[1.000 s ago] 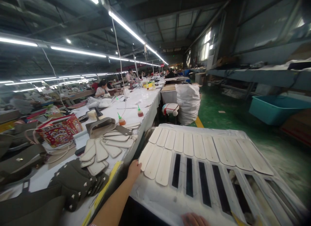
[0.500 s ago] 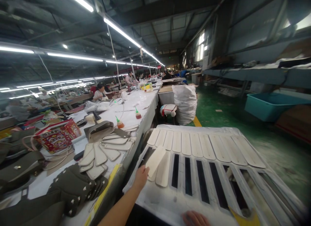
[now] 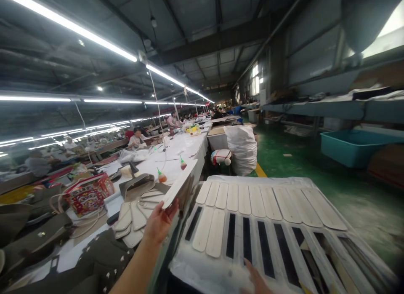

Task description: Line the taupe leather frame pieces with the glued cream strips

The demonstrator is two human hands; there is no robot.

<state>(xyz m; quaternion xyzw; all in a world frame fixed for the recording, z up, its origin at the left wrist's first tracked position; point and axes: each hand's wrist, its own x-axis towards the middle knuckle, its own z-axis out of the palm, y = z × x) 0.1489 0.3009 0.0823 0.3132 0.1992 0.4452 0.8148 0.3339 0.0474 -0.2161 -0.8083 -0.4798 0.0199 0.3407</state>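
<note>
My left hand (image 3: 159, 222) is closed on one end of a long pale panel with rounded corners (image 3: 180, 185), raised and tilted over the table's edge. Below it on the table lie several similar pale pieces with metal studs (image 3: 137, 216), fanned out. My right hand (image 3: 257, 279) shows only in part at the bottom edge, over the white-covered board (image 3: 189, 260). It is blurred, so its grip cannot be made out. Across the board's back runs a row of pale panels (image 3: 244, 200). Two more panels (image 3: 215, 233) lie in the front row beside dark slots (image 3: 248, 237).
On the long white table (image 3: 172, 153) stand two glue bottles with green tips (image 3: 161, 176), a red patterned bag (image 3: 90, 197) and dark bag parts (image 3: 104, 260). White sacks (image 3: 241, 151) and a teal tub (image 3: 353, 146) rest on the green floor. People sit farther off.
My left hand has lifted the pale panel off the board and carried it left toward the table. Two panels are left behind in the front row. My right hand has shifted slightly.
</note>
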